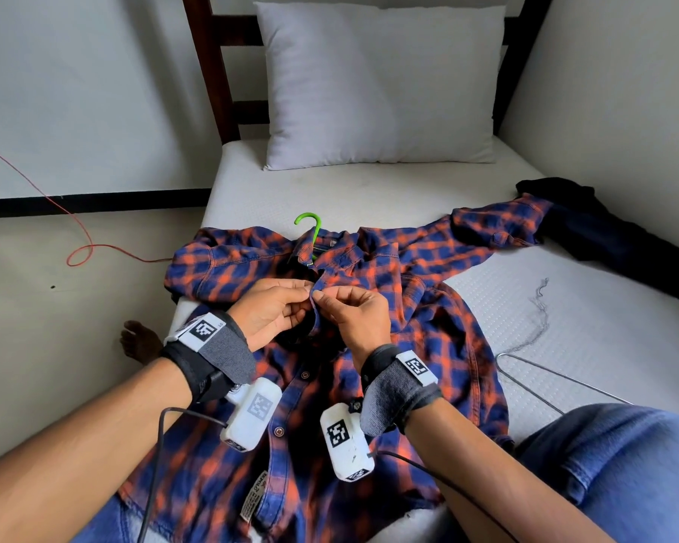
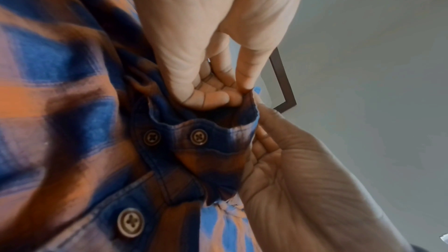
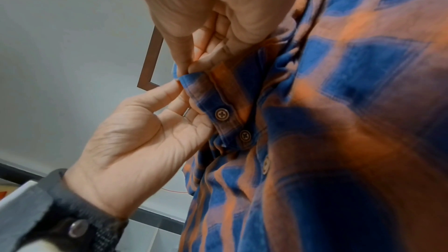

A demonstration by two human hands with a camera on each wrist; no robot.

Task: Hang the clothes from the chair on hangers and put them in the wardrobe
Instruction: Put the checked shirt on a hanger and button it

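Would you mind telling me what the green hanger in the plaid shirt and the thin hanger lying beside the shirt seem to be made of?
The green hanger looks like moulded plastic: a thick, glossy, evenly bright green hook. The thin grey hanger on the mattress looks like bare metal wire: very slender, with a dull silvery sheen. The blue-and-orange plaid shirt hides the rest of the green one.

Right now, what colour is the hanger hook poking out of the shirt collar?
Bright green hanger hook, clearest in the head view.

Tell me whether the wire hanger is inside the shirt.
No: the wire hanger lies bare on the mattress beside the shirt; a green hanger pokes out of its collar.
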